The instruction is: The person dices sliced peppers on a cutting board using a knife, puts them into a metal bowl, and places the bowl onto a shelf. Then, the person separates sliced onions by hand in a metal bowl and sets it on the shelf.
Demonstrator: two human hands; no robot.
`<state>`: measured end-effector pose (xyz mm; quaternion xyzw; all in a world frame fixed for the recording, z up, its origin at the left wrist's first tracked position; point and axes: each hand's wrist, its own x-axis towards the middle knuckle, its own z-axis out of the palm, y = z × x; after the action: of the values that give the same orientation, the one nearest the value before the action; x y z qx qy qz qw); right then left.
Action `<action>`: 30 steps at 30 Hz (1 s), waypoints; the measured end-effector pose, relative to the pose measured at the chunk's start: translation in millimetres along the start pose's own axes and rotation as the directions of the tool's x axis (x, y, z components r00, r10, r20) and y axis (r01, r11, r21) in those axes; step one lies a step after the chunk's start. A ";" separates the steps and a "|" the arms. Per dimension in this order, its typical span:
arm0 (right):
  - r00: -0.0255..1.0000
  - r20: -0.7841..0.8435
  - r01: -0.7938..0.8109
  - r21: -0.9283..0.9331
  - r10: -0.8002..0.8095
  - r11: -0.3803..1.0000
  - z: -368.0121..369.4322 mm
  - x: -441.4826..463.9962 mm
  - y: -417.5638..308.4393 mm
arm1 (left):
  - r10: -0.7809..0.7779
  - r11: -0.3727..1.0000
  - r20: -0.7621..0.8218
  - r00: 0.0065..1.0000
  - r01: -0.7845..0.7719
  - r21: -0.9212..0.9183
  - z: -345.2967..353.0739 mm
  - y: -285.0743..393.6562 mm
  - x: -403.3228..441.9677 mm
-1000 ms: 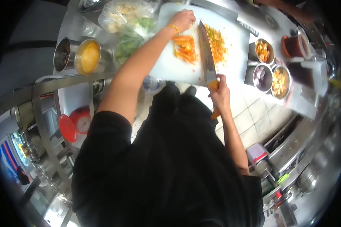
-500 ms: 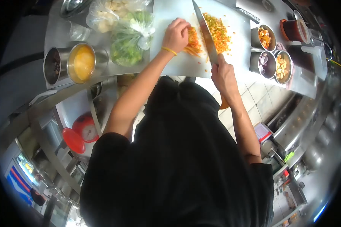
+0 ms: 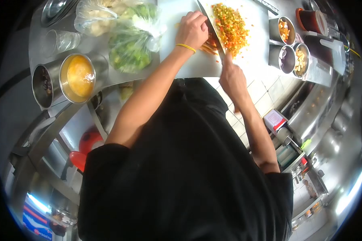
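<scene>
A clear cup (image 3: 64,41) sits near a metal pot (image 3: 100,70) of yellow liquid (image 3: 79,75).

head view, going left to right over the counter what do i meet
Metal pot of dark pieces, metal pot of yellow liquid, bag of greens, left hand, knife, chopped vegetables, metal cup of purple pieces, metal cup of yellowish pieces.

The cutting board (image 3: 258,48) is white. The knife blade (image 3: 214,33) is dark grey. The chopped pieces (image 3: 231,29) are mixed orange, green and yellow. The wristband (image 3: 186,47) is yellow; the shirt (image 3: 181,160) is black. The bagged greens (image 3: 130,52) are light green. The liquid (image 3: 79,76) is yellow-orange. The floor (image 3: 265,94) is pale, with a dark-lined tile grid.
</scene>
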<state>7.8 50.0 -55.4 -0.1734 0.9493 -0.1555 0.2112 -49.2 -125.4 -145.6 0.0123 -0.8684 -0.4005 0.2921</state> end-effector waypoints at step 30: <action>0.999 -0.041 0.016 0.084 -0.012 0.996 3.1 47.1 -19.4 | -0.056 0.996 0.042 0.998 0.053 0.066 -6.2 6.2 -8.6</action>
<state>-25.7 13.5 -67.3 -0.1678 0.9447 -0.2003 0.1982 -37.5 -123.2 -142.4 0.0369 -0.8865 -0.3800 0.2613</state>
